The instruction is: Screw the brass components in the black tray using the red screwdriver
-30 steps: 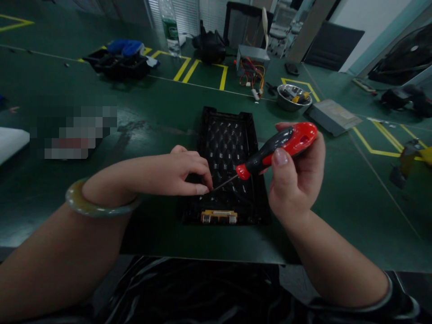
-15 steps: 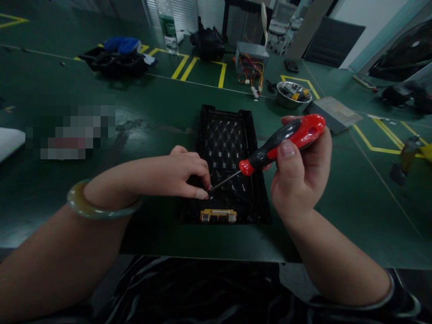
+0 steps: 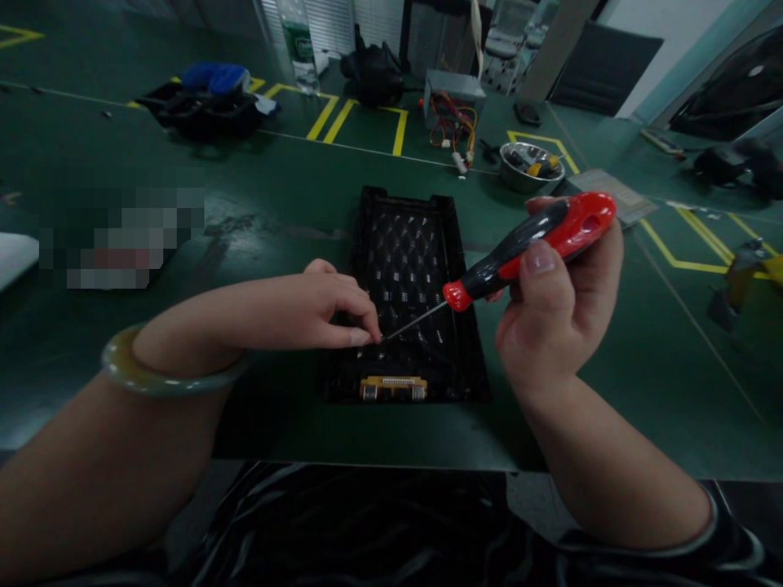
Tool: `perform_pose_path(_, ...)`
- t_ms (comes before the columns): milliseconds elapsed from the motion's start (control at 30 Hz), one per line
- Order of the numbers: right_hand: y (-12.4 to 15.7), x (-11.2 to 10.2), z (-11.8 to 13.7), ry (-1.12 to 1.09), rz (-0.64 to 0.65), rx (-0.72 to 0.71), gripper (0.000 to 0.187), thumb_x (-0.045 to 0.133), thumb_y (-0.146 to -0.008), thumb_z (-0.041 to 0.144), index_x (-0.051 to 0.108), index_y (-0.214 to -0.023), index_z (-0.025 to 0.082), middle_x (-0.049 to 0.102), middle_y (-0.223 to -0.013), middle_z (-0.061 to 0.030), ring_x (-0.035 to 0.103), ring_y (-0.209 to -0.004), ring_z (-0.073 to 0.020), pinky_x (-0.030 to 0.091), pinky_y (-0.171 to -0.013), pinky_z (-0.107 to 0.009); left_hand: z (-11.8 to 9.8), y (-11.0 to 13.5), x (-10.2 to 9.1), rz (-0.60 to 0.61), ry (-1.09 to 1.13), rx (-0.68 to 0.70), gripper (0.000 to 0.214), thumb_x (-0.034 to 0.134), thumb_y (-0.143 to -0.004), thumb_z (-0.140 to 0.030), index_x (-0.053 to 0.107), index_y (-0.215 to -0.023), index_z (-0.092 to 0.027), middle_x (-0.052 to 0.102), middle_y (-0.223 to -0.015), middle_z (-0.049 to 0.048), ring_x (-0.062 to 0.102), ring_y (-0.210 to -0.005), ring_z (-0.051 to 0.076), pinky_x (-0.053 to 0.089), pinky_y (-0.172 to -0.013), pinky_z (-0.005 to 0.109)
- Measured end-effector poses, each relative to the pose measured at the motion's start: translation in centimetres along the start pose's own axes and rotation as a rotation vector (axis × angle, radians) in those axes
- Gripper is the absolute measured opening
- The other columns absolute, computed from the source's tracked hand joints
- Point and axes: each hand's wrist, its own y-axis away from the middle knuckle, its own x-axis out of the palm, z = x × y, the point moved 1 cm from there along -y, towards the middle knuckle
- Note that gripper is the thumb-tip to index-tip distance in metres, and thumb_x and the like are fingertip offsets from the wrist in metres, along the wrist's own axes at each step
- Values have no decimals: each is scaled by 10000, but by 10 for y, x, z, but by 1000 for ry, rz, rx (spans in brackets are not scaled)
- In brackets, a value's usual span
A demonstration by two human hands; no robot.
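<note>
A screwdriver [image 3: 532, 249] with a red and black handle is gripped in my right hand [image 3: 559, 310], its thin shaft slanting down to the left. Thumb and forefinger of my left hand [image 3: 318, 310] are pinched together at the screwdriver's tip; whatever lies between them is too small to make out. Both hands are over a black plastic panel [image 3: 407, 244] with a diamond-patterned surface, flat on the green table. At the panel's near end sits a small orange-brown circuit board [image 3: 395, 387] with a white connector and metal ports.
Behind the panel are a metal bowl [image 3: 510, 175] of tools, a power supply box [image 3: 456, 90] with coloured cables, and a bottle [image 3: 299, 49]. A black tray [image 3: 177, 114] holding something blue stands at the far left. A flat grey metal piece [image 3: 617, 191] lies right of the bowl.
My right hand and the screwdriver have shifted slightly right and up. The left fingertips have closed together at the tip, moving up a little.
</note>
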Motion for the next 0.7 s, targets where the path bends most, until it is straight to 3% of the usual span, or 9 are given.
perform_pose_path(167, 1, 1, 2, -59, 70, 33, 261, 651, -890, 360, 631, -1137, 280, 646, -1092, -21, 618, -887, -181, 591, -824, -390, 1, 2, -2, 54, 50, -54, 178, 644, -945, -423, 778, -1016, -330, 782, -988, -61, 676, -919, 146, 344, -960, 287)
perform_pose_path(300, 4, 4, 6, -86, 135, -39, 274, 653, -906, 355, 622, -1165, 271, 648, -1070, -19, 607, -870, -161, 586, -763, -340, -9, 5, -2, 117, 66, -21, 171, 648, -957, -431, 782, -982, -327, 762, -1016, -41, 648, -1019, 173, 345, -982, 299)
perform_pose_path(433, 7, 5, 9, -23, 199, 1, 265, 633, -936, 414, 595, -1162, 281, 620, -1051, -14, 621, -886, -164, 603, -775, -358, -16, 7, 4, 100, -4, -1, 183, 661, -950, -441, 792, -884, -331, 719, -1055, -17, 602, -1071, 204, 334, -969, 339)
perform_pose_path(700, 7, 6, 10, 50, 174, -20, 288, 647, -925, 497, 592, -1115, 287, 623, -1039, -20, 647, -991, -193, 625, -831, -375, -20, 6, 10, 97, -42, -124, 159, 686, -904, -439, 801, -833, -355, 678, -1065, -11, 561, -1077, 236, 286, -979, 400)
